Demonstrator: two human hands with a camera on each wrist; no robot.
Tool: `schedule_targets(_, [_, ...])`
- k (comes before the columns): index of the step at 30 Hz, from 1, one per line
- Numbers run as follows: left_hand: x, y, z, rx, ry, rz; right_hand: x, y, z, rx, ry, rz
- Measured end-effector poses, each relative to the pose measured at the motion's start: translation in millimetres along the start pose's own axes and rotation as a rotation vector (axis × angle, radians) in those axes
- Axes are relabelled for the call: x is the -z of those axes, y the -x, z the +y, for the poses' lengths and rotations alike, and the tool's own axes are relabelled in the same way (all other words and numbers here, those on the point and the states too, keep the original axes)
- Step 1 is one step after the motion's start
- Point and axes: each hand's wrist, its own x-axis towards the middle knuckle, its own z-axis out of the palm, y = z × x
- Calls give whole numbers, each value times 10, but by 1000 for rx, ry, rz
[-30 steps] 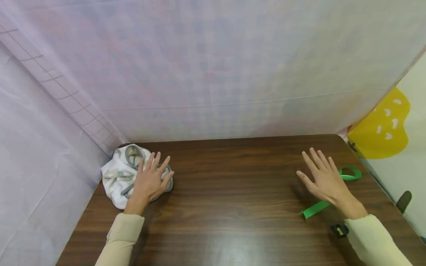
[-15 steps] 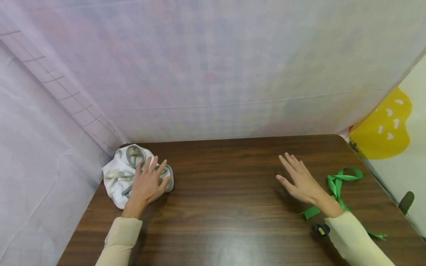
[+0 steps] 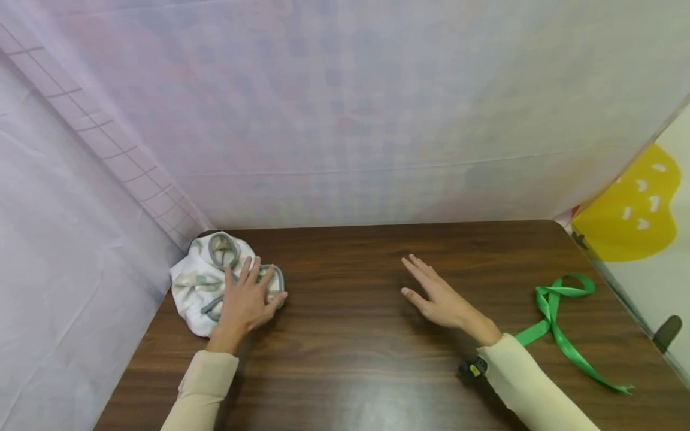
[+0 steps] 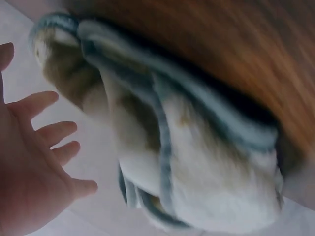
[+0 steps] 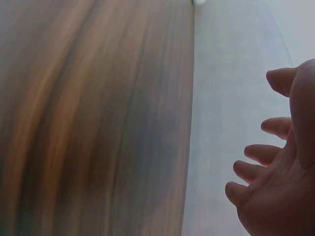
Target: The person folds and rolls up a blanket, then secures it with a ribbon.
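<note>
I judge this the approach: my left hand (image 3: pixel 248 305) hovers, fingers spread, over the white cloth (image 3: pixel 199 287) at the desk's (image 3: pixel 345 287) left; my right hand (image 3: pixel 439 302) is empty, outstretched. Grasping calls for lowering.

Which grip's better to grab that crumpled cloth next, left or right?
Probably the left grip: it's close to the gray-edged white cloth, while the right grip is farther off, over the table.
</note>
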Motion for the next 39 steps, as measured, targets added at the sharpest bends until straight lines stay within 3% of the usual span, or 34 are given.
schedule_targets(8, [-161, -71, 124, 25, -102, -29, -255, -184, -253, 40, -72, -3])
schedule_targets(13, [-217, -63, 172, 17, -111, -37, -378, -255, -371, 53, -120, -22])
schedule_targets(23, [-212, -47, 258, -1, -22, 62, -569, -399, -509, 39, -270, -50])
schedule_targets(30, [-169, -45, 294, 35, 21, 76, -711, -511, -632, -42, -420, -88])
schedule_targets(39, [-83, -53, 326, 44, 90, 77, -873, -622, -730, -87, -547, -96])
